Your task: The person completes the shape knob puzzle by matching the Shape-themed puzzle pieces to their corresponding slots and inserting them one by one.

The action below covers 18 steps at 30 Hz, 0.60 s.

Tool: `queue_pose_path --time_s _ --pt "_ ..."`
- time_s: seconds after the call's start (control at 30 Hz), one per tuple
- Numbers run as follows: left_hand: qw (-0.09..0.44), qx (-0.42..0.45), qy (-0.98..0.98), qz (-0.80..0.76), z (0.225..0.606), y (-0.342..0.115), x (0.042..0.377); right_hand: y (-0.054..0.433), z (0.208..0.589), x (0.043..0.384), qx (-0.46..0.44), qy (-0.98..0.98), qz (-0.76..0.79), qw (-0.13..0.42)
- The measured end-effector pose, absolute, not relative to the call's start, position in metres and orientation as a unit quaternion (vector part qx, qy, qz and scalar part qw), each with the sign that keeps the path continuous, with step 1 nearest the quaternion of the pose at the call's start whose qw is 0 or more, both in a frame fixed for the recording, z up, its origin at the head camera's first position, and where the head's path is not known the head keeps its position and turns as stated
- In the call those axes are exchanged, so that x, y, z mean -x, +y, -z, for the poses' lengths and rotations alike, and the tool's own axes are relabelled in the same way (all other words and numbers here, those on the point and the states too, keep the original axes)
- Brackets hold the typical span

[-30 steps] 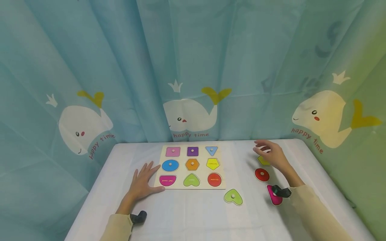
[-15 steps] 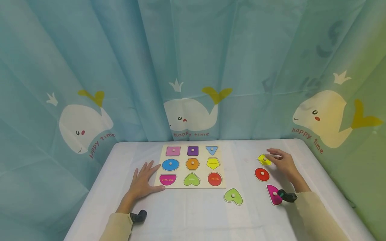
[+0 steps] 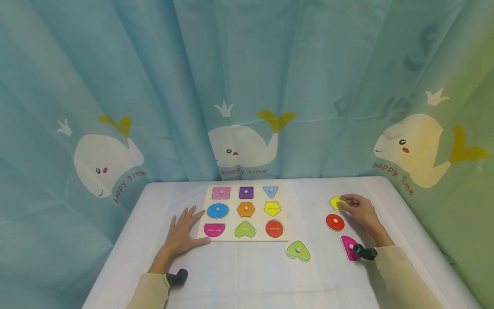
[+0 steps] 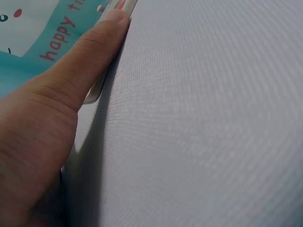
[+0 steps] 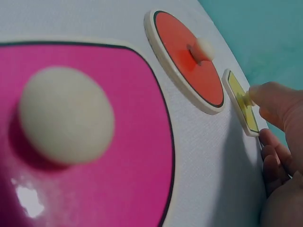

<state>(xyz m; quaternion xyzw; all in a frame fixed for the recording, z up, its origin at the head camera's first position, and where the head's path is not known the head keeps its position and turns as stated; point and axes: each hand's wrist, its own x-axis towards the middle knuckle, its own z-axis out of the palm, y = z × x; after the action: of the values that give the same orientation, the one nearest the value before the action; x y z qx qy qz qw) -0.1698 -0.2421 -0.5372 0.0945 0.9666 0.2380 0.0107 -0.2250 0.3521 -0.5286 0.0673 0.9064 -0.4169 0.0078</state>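
A wooden shape puzzle board (image 3: 260,237) lies on the table. My left hand (image 3: 182,234) is spread at its left edge, and in the left wrist view the thumb (image 4: 102,40) touches the board's side. At the table's right, my right hand (image 3: 360,212) pinches the small knob of a yellow pentagon puzzle piece (image 3: 335,203), which lies flat on the cloth. Up close in the right wrist view, thumb and finger meet at that knob (image 5: 248,98). Nearer to me lie a red circle piece (image 3: 332,226) and a magenta half-round piece (image 3: 348,245).
A green heart piece (image 3: 295,254) lies off the board's near right corner. Knobbed pieces fill the board's far row, plus the blue oval (image 3: 213,212) and orange hexagon (image 3: 242,213). Behind the table hangs a blue curtain (image 3: 247,64) with whales.
My right hand has come down from above the yellow pentagon piece, shifted right, and closed thumb and finger on its knob. My left hand has stayed at the board.
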Motion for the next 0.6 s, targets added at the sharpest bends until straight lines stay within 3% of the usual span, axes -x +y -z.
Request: queue_pose_path --time_s 0.6 --pt "0.013 -0.098 0.967 -0.236 0.5364 -0.2424 0.1699 0.3432 0.5317 0.2239 -0.071 0.923 0.378 -0.024"
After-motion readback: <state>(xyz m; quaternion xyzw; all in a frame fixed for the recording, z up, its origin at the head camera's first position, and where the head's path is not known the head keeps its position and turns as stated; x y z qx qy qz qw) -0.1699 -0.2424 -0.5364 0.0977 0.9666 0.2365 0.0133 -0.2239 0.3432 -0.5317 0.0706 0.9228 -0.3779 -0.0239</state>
